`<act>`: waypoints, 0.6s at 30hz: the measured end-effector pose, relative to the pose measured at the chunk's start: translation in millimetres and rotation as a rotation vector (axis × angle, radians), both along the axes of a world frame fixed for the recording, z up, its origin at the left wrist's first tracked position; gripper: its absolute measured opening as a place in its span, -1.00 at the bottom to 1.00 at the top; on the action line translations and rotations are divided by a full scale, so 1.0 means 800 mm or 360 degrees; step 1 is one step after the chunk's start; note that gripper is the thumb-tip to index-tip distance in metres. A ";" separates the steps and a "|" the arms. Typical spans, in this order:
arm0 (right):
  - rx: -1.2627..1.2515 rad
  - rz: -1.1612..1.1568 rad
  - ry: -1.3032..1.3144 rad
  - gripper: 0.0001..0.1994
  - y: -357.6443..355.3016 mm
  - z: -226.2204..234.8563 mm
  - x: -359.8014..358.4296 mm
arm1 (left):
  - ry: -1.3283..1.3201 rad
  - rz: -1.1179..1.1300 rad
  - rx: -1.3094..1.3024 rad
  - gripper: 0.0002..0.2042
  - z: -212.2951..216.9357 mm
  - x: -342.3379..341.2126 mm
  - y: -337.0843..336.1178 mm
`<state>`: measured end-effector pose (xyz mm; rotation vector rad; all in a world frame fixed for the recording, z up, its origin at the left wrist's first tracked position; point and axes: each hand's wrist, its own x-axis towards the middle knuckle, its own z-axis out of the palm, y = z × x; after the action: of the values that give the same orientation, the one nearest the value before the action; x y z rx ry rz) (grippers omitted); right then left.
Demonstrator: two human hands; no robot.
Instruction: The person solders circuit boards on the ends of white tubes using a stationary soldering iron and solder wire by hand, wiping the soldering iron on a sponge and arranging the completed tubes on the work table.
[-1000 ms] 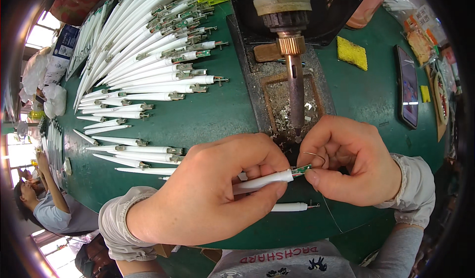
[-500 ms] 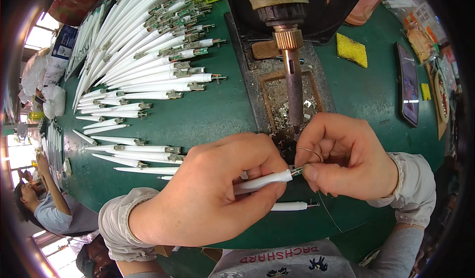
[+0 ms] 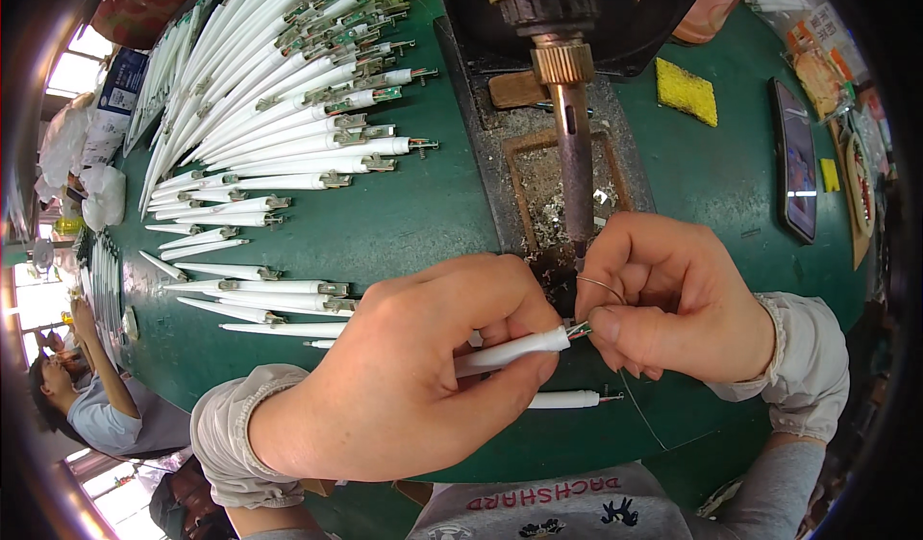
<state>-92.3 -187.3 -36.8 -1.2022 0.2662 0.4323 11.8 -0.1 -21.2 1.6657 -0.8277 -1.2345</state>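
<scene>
Near the iron (image 3: 577,175), the left hand (image 3: 404,367) grips the tube (image 3: 510,354) and the right hand (image 3: 673,309) pinches its board (image 3: 584,328), seemingly aligning it, the next move likely needing a light, steady touch.

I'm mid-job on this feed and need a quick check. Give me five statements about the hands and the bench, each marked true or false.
1. The left hand grips a white tube. True.
2. The right hand is well away from that tube. False: its fingers, with a thin wire looping out of them, are right at the small green board at the tube's end.
3. The soldering iron has its tip toward the hands. True.
4. The large yellow sponge lies left of the soldering iron. False: it lies to the right, between the iron and the phone.
5. Many more white tubes lie on the table's left side. True.
</scene>
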 end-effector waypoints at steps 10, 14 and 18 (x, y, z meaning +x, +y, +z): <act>-0.0040 -0.0018 -0.0174 -0.86 0.004 -0.004 -0.002 | 0.0046 0.0050 0.0074 -0.85 0.000 -0.001 -0.004; 0.0037 0.0049 0.0045 -0.79 -0.009 0.008 0.005 | -0.0063 0.0100 0.0030 -0.87 0.001 -0.001 -0.004; 0.0038 0.0212 0.0206 -0.75 -0.017 0.013 0.015 | -0.0088 0.0231 -0.0012 -0.90 0.003 0.001 -0.004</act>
<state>-80.7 -200.7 -26.1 -1.1741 0.2925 0.6289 12.4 -3.5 -18.5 1.7290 -0.7298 -1.0884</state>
